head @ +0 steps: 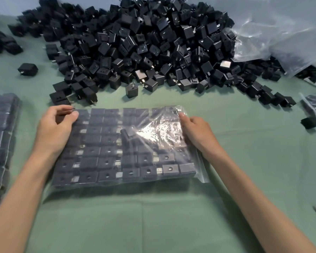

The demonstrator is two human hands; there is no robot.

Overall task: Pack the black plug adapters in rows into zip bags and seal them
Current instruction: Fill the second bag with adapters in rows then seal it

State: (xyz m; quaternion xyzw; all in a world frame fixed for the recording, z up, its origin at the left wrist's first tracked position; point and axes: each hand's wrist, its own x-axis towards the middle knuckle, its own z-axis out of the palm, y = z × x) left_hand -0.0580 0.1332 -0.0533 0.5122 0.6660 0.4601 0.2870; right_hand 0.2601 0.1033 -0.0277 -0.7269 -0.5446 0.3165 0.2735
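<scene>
One zip bag [202,174] — left hand [53,128] and right hand [197,132] grip its corners.

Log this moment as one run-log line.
stage: filled zip bag | left hand: pinches far left corner | right hand: grips far right edge | one adapter tilted out of row | seal: cannot tell

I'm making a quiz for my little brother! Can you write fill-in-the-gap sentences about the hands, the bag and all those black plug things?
1. Inside the zip bag, the packed adapters mostly lie in ____.
2. The left hand and the right hand each hold a far ____ of the bag.
3. The cloth under everything is coloured ____.
4. The pile of loose adapters is coloured ____.

Missing words: rows; corner; green; black.
</scene>
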